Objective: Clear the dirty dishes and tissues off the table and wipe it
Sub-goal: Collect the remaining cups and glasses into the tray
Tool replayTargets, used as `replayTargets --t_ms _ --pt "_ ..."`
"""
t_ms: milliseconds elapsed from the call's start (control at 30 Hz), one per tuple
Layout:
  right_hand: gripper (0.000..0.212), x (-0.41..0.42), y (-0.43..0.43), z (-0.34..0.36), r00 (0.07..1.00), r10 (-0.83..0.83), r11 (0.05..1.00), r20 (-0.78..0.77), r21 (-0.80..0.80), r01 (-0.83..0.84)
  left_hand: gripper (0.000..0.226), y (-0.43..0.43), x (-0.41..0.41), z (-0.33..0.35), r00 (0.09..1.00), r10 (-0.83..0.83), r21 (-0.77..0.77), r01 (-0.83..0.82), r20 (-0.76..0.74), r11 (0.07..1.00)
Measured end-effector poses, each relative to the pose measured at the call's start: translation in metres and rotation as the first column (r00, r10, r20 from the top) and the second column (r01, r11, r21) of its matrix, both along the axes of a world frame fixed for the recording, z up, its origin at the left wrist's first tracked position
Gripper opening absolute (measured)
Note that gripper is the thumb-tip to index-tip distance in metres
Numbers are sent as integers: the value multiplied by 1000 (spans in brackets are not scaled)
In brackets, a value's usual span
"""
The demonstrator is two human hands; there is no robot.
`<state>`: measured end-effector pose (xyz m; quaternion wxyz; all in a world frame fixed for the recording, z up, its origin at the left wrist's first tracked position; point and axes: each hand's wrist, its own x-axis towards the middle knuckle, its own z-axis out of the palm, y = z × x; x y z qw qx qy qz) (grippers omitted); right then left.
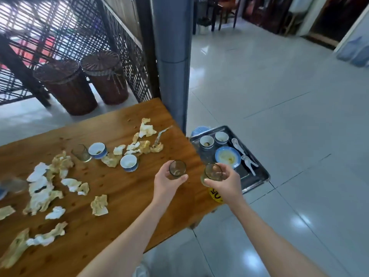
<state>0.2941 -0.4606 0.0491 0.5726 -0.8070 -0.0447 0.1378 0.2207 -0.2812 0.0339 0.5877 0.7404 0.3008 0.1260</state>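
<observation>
My left hand [166, 183] grips a small glass cup [177, 168] above the wooden table [123, 188] near its right edge. My right hand [223, 183] grips a second glass cup [213, 172] just past that edge, over the near corner of a metal tray [257, 177]. The tray holds two white and blue bowls [206, 141], a blue plate [227, 156] with yellowish residue, and white spoons [248, 163]. On the table stand two more bowls [129, 162], another glass [80, 152] and several crumpled, stained tissues [40, 196].
A grey pillar [172, 62] rises at the table's far right corner. Two brown wicker baskets [65, 86] stand on the floor behind the table by a dark lattice screen. Pale tiled floor [289, 96] spreads to the right. A blurred glass [14, 184] sits at the left edge.
</observation>
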Motion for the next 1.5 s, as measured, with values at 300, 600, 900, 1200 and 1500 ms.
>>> replayTargets --t_ms 300,600,900,1200,1500 --pt "56 40 -64 -14 996 -83 997 -35 1 83 56 -69 49 2 993 -108 -27 107 -40 994" --pt "55 123 -90 -37 987 -145 988 -76 -69 140 57 -85 146 -21 980 -185 -84 179 -69 980" --pt "56 206 -126 -61 955 -278 958 -105 -95 269 55 -106 223 -56 969 -197 -162 173 -149 972" --pt "58 281 -179 -109 966 -176 977 -191 -156 147 57 -158 269 -103 960 -109 -180 63 -258 982" --pt "53 347 -217 -157 968 136 947 -211 -258 -189 54 -230 298 -149 928 66 -174 -138 -367 975"
